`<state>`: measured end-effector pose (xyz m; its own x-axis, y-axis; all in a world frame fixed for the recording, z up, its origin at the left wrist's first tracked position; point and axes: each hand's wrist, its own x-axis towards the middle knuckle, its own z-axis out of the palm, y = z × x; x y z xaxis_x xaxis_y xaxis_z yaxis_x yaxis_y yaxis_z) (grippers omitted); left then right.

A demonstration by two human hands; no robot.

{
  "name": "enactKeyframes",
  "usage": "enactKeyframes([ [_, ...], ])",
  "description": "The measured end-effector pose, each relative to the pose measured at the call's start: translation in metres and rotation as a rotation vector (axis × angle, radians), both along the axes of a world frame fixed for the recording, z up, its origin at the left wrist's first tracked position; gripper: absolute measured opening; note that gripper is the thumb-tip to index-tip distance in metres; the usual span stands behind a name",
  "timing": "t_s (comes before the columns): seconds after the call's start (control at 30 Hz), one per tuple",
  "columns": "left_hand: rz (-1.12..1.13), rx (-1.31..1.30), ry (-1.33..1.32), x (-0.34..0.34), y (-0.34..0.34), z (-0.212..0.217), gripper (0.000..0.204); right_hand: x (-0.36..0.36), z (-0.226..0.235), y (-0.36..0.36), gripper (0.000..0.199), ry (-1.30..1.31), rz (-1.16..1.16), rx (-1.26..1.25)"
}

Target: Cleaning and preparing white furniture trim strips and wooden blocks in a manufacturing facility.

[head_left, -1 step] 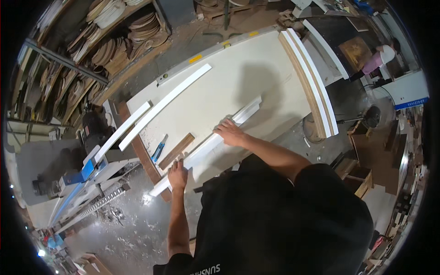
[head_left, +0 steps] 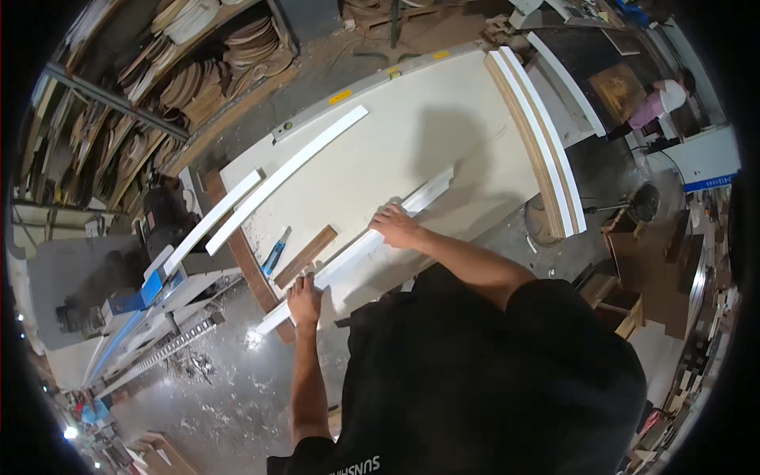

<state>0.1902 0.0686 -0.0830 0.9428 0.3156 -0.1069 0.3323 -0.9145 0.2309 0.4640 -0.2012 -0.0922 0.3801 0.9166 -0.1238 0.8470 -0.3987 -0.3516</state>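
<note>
A long white moulding strip [head_left: 345, 256] lies slantwise near the close edge of the pale work table [head_left: 380, 150]. My left hand [head_left: 304, 301] is closed round the strip towards its near left end, which juts past the table's edge. Farther up, my right hand [head_left: 396, 227] wraps over the strip's middle, fingers curled on its far side. Just beyond my left hand lies a short brown wood strip [head_left: 307, 255]. Beside that rests a blue utility knife [head_left: 275, 252].
Two white strips [head_left: 293, 174] [head_left: 214, 217] lie at the left. Curved white-edged pieces [head_left: 538, 142] stand at the table's right end. A spirit level [head_left: 340, 96] runs along the far edge. A blue-and-white machine [head_left: 131, 302] stands left. Another person [head_left: 661, 101] is at far right.
My left hand and the strip's near end have shifted very slightly to the left. My right hand stays in place on the strip.
</note>
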Motion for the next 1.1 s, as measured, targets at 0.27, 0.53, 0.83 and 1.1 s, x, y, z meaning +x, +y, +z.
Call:
enactKeyframes([
  [0.27,0.276,-0.003,0.029,-0.066,0.007,-0.021,0.067,-0.051,-0.025,0.023,0.049,0.114,0.045,0.048],
  [0.53,0.569,0.096,-0.017,-0.131,0.050,-0.019,0.079,0.032,-0.075,-0.105,0.072,-0.037,-0.450,0.095],
  [0.83,0.827,-0.484,-0.182,-0.268,0.127,-0.067,0.082,0.059,-0.089,-0.140,0.081,0.407,-0.659,0.357],
  [1.1,0.985,-0.409,-0.143,-0.201,0.094,-0.035,0.073,0.054,-0.093,-0.150,0.083,0.359,-0.923,0.226],
])
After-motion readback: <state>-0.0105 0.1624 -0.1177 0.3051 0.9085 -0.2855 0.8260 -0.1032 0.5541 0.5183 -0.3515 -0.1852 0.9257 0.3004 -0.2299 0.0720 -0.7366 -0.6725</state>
